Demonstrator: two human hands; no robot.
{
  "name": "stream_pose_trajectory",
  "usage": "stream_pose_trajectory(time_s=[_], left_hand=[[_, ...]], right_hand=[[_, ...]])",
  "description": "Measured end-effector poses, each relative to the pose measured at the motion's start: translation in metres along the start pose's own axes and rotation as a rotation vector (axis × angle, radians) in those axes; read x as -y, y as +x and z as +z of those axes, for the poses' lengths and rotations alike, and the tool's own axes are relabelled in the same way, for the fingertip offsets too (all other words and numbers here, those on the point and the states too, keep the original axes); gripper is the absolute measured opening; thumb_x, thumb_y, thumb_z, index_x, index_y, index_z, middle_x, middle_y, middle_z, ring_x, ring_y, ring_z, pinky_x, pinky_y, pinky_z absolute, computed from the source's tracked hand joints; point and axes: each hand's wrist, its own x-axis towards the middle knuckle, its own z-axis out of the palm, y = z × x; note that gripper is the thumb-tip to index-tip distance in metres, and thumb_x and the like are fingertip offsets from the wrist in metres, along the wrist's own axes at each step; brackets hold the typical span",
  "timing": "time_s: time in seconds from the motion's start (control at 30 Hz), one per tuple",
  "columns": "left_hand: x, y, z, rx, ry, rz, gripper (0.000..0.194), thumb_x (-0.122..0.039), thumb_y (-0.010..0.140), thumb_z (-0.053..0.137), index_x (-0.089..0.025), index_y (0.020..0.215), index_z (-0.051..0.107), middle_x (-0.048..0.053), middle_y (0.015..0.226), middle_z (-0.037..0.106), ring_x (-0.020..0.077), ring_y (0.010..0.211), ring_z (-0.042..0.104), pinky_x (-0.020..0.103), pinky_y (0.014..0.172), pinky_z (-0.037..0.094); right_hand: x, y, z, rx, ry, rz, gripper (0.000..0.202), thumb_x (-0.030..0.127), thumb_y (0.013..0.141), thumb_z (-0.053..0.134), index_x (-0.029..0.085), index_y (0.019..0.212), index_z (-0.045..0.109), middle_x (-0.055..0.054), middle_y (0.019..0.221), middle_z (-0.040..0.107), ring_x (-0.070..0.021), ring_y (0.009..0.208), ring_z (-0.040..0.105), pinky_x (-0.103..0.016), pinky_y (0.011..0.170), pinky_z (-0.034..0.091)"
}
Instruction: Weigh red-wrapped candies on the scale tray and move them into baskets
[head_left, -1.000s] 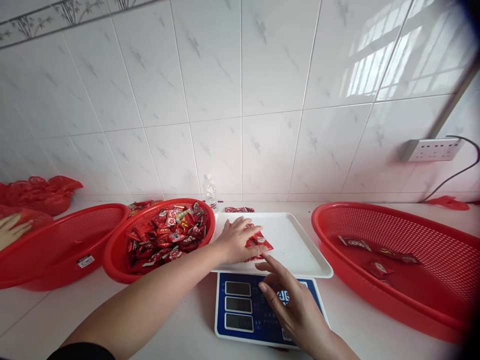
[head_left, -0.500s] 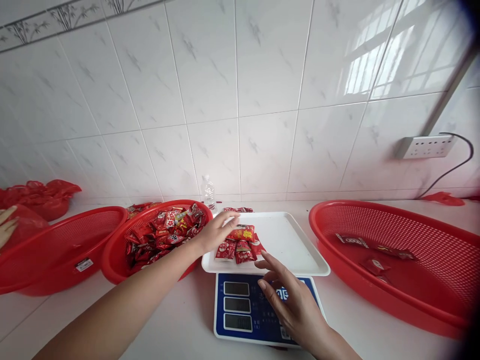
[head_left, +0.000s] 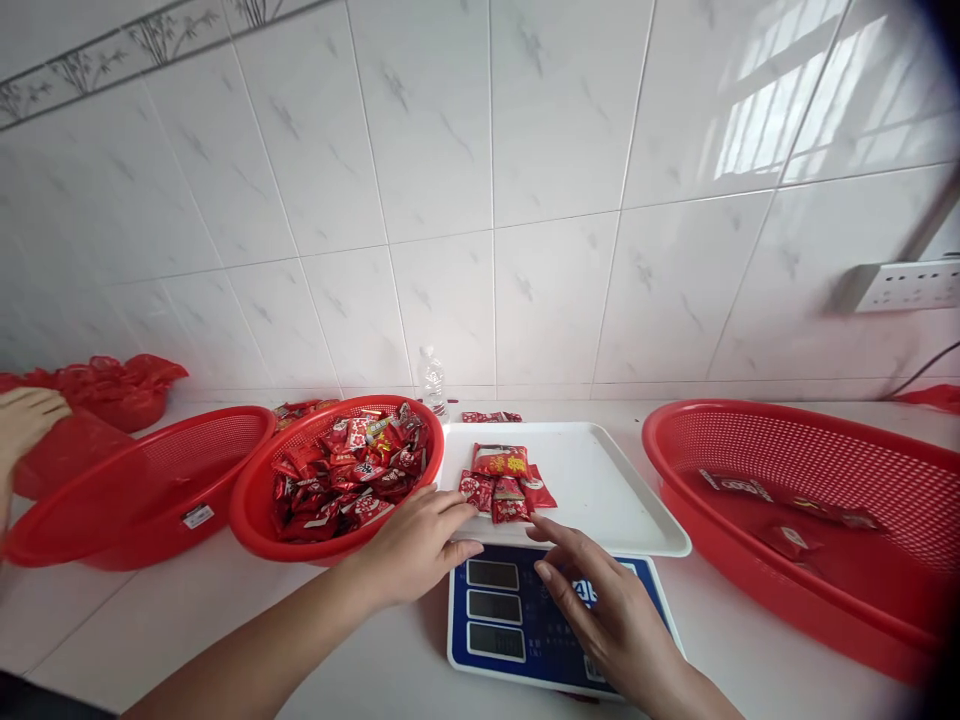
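Observation:
Several red snack packets [head_left: 501,460] lie grouped on the left half of a white tray [head_left: 592,480], which rests on a blue and white weighing scale [head_left: 495,606]. My left hand [head_left: 424,540] is at the tray's front left corner, its fingers stretched toward the packets and holding nothing. Over the scale's panel hovers my right hand [head_left: 600,590], thumb and fingers apart, with nothing in it; its fingertips are near the tray's front edge. To the left, a red basket [head_left: 247,520] is heaped with similar red packets [head_left: 352,465].
On the right stands a large red basket [head_left: 675,440] with a few packets in it. Another red basket [head_left: 150,530] is at the left, where another person's hand [head_left: 30,420] touches a red plastic bag [head_left: 67,455]. A clear bottle [head_left: 432,380] stands by the wall, near a power strip [head_left: 911,287].
My left hand has drawn back from above the packets to the tray's front left corner, uncovering them. My right hand stays over the scale. The view has shifted slightly left.

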Motion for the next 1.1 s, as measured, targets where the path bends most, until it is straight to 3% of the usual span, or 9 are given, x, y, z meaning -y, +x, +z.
stream_pose_trajectory(time_s=[0.13,0.23,0.4,0.47,0.53,0.63,0.77,0.9,1.1], left_hand=[[-0.004,0.011,-0.001,-0.020,-0.025,0.000,0.034,-0.039,0.092,0.051,-0.024,0.122,0.057,0.008,0.128,0.057,0.0242,0.120,0.051,0.042,0.103,0.041],[-0.008,0.028,0.002,-0.039,-0.061,0.022,0.047,-0.048,0.090,0.050,-0.025,0.132,0.048,0.010,0.141,0.045,0.0269,0.132,0.038,0.045,0.108,0.034],[-0.006,0.072,0.012,0.149,-0.115,-0.095,0.086,-0.072,0.078,0.049,-0.027,0.146,0.024,0.013,0.155,0.019,0.0380,0.142,0.009,0.057,0.110,0.021],[-0.001,0.088,0.018,0.233,-0.109,-0.138,0.090,-0.077,0.073,0.048,-0.028,0.146,0.025,0.013,0.153,0.021,0.0393,0.141,0.013,0.058,0.108,0.021],[0.002,0.097,0.024,0.238,-0.090,-0.142,0.083,-0.077,0.074,0.046,-0.029,0.141,0.034,0.012,0.147,0.034,0.0365,0.137,0.025,0.053,0.107,0.027],[0.001,0.102,0.034,0.099,0.008,-0.113,0.063,-0.069,0.081,0.043,-0.028,0.129,0.050,0.011,0.126,0.052,0.0317,0.122,0.044,0.046,0.099,0.037],[-0.005,0.104,0.041,-0.003,0.186,-0.051,0.046,-0.057,0.090,0.041,-0.021,0.114,0.057,0.012,0.106,0.062,0.0301,0.105,0.055,0.040,0.082,0.046],[-0.004,0.114,0.039,-0.032,0.185,-0.073,0.034,-0.048,0.092,0.043,-0.019,0.104,0.058,0.009,0.096,0.066,0.0255,0.090,0.061,0.033,0.066,0.045],[-0.001,0.126,0.024,-0.210,0.030,-0.202,0.026,-0.045,0.089,0.050,-0.020,0.095,0.058,0.004,0.084,0.066,0.0203,0.076,0.062,0.028,0.058,0.039]], right_hand=[[-0.001,0.000,0.001,-0.020,-0.011,0.011,0.028,0.032,0.095,0.045,0.025,0.120,0.055,-0.007,0.098,0.071,-0.0147,0.072,0.069,-0.023,0.061,0.058],[-0.002,-0.001,0.002,-0.030,-0.024,0.003,0.026,0.034,0.094,0.047,0.025,0.116,0.058,-0.007,0.096,0.072,-0.0146,0.068,0.069,-0.024,0.060,0.058],[-0.008,-0.006,0.006,-0.040,-0.030,0.019,0.029,0.039,0.094,0.048,0.026,0.118,0.057,-0.007,0.099,0.071,-0.0151,0.070,0.069,-0.024,0.062,0.058],[-0.010,-0.008,0.006,-0.031,-0.034,0.033,0.030,0.040,0.094,0.048,0.027,0.119,0.056,-0.007,0.099,0.071,-0.0151,0.070,0.068,-0.024,0.065,0.058],[-0.012,-0.009,0.006,-0.008,-0.039,0.035,0.029,0.040,0.093,0.049,0.028,0.118,0.057,-0.006,0.099,0.071,-0.0154,0.072,0.069,-0.024,0.065,0.058],[-0.013,-0.011,0.006,-0.012,-0.041,0.029,0.028,0.041,0.093,0.049,0.028,0.116,0.059,-0.007,0.104,0.070,-0.0166,0.078,0.070,-0.022,0.063,0.058],[-0.013,-0.009,0.005,-0.028,-0.051,-0.032,0.028,0.039,0.092,0.051,0.027,0.114,0.062,-0.007,0.105,0.071,-0.0189,0.086,0.071,-0.022,0.066,0.058],[-0.012,-0.006,0.004,-0.008,-0.070,-0.047,0.027,0.040,0.092,0.050,0.025,0.110,0.064,-0.008,0.103,0.072,-0.0200,0.087,0.071,-0.023,0.068,0.059],[-0.012,-0.008,0.004,-0.034,-0.071,-0.029,0.027,0.040,0.092,0.050,0.025,0.110,0.064,-0.006,0.105,0.072,-0.0177,0.089,0.071,-0.021,0.071,0.058]])
